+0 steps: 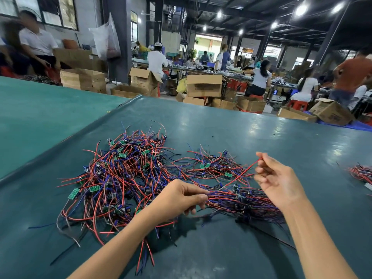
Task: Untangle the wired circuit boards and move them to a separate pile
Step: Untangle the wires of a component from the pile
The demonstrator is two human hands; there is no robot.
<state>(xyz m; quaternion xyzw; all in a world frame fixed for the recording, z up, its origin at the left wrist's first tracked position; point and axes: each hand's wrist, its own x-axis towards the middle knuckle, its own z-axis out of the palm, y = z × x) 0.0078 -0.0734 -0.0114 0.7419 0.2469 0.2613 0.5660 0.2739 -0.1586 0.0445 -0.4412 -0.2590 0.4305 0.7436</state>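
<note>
A big tangle of small green circuit boards with red, blue and black wires [120, 174] lies on the dark green table cover [261, 137]. A smaller tangle [213, 166] sits to its right. My left hand [179, 198] grips the wire ends of a gathered bundle of boards [241, 200] that stretches to the right, just above the table. My right hand [275, 180] pinches the end of a single red wire [243, 173] that runs down-left into the bundle. Another small pile of wired boards [362, 174] lies at the table's right edge.
A lighter green table [40, 113] adjoins on the left. Beyond the far table edge stand several cardboard boxes [204, 85], red stools and people working at benches. Loose wire ends stick out toward me below the big tangle.
</note>
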